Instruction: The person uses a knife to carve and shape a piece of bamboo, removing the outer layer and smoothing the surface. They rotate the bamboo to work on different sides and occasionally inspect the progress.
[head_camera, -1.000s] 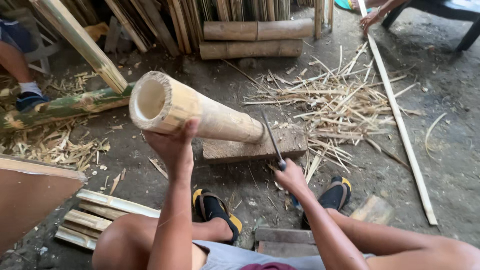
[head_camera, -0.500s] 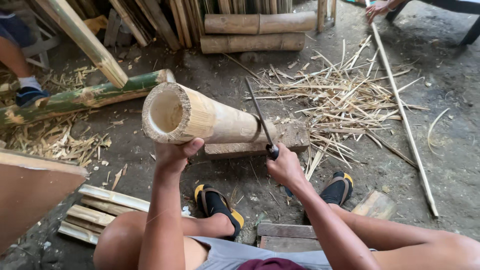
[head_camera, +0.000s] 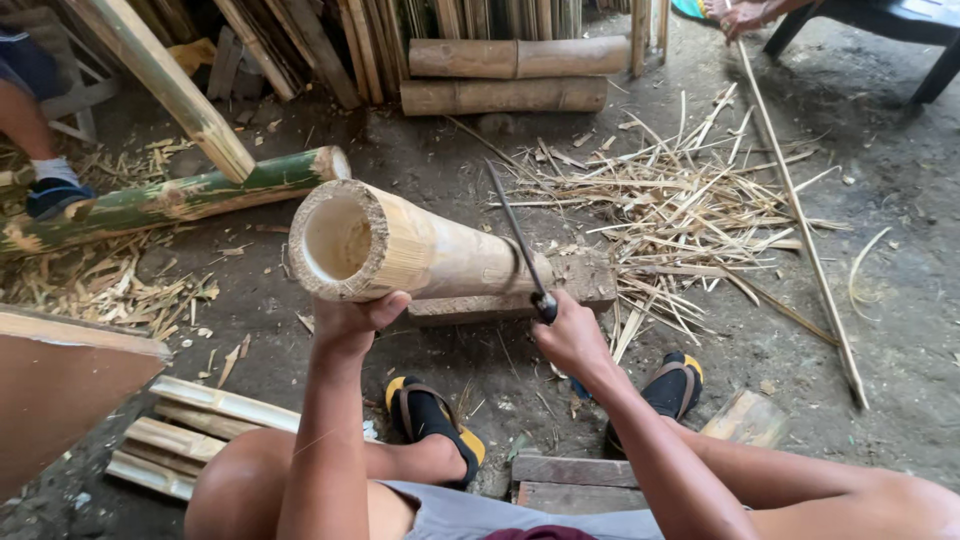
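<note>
Your left hand (head_camera: 352, 318) clamps the lower rim of the hollow bamboo section (head_camera: 400, 250), which rests tilted on a wooden block (head_camera: 590, 280) on the floor. Your right hand (head_camera: 572, 338) is closed around the handle of a long knife (head_camera: 518, 240), its blade against the bamboo's side.

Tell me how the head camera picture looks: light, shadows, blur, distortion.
Head view: soft, even daylight, no glare; only faint shadows under the bamboo tube and the wooden block. Focus is sharp on the left hand, right hand and the blade. Wide-angle stretch shows at the edges, enlarging the knees and forearms.
</note>
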